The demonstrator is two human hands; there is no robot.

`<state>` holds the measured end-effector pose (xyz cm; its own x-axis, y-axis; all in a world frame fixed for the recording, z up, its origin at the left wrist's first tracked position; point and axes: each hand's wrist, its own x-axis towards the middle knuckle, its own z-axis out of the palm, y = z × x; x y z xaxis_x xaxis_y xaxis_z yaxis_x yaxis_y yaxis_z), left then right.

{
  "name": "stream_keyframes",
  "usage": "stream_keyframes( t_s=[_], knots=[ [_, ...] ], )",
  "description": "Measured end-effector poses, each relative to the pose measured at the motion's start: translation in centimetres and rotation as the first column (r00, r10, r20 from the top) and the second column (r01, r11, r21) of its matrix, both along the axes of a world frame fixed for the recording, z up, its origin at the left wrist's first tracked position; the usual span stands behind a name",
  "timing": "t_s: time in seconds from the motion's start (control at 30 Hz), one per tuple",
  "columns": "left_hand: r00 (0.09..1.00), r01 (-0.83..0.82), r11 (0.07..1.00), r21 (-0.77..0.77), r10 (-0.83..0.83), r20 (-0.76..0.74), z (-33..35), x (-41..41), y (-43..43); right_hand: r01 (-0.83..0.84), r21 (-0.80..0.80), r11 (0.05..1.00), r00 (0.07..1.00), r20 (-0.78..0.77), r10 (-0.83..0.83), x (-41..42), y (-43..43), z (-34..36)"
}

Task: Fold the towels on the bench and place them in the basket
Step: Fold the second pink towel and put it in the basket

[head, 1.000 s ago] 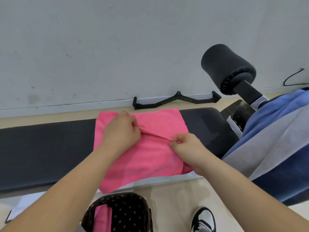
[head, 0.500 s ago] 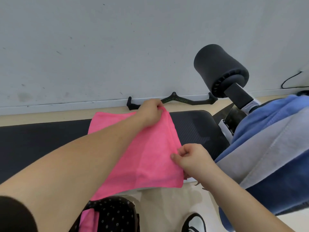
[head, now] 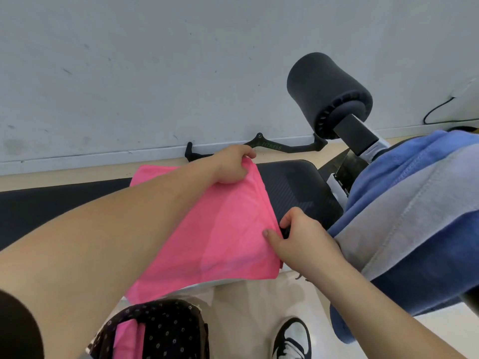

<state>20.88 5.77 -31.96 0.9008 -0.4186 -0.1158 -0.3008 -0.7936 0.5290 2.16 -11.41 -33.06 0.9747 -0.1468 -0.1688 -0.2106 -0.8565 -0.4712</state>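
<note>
A pink towel (head: 220, 237) lies folded across the black bench (head: 298, 187), its near edge hanging over the front. My left hand (head: 232, 165) pinches the towel's far right corner at the back of the bench. My right hand (head: 300, 239) pinches the towel's right edge nearer to me. Below the bench stands a black dotted basket (head: 166, 330) with another pink towel (head: 128, 338) inside. A pile of blue and grey towels (head: 414, 216) covers the bench's right end.
A black foam roller pad (head: 329, 94) sticks up at the bench's right end. A black cable handle (head: 261, 149) lies on the floor by the wall. My shoe (head: 293, 338) stands on the floor right of the basket.
My left hand carried the towel's layer from the middle to the far right corner, laying the fold flat. My right hand shifted down along the right edge and still pinches it.
</note>
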Motion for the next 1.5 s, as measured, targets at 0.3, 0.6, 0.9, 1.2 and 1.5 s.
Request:
stream_keyframes(
  t_s=[0.3,0.6,0.9,1.2,1.5],
  knots=[
    [0.974,-0.037,0.998,0.049,0.025,0.223,2.9,-3.7,4.9,-0.081,0.13,0.988,0.995,0.073,0.072,0.1,1.7,0.7],
    [0.946,-0.236,0.911,-0.337,0.294,0.133,12.2,-11.9,15.3,-0.129,0.42,0.898,0.959,0.283,0.005,-0.7,5.2,4.7],
    [0.875,-0.347,0.731,-0.588,0.478,0.077,19.8,-22.1,22.8,-0.321,0.42,0.849,0.907,0.396,0.147,-4.9,9.7,9.8],
    [0.858,-0.335,0.629,-0.702,0.511,0.048,19.2,-28.7,26.5,-0.212,0.845,0.49,0.936,0.319,-0.146,-6.2,12.8,10.7],
    [0.881,-0.471,0.61,-0.637,0.364,-0.302,8.0,-26.6,30.0,-0.094,0.868,0.487,0.979,0.17,-0.115,-2.7,12.0,8.6]
  ],
)
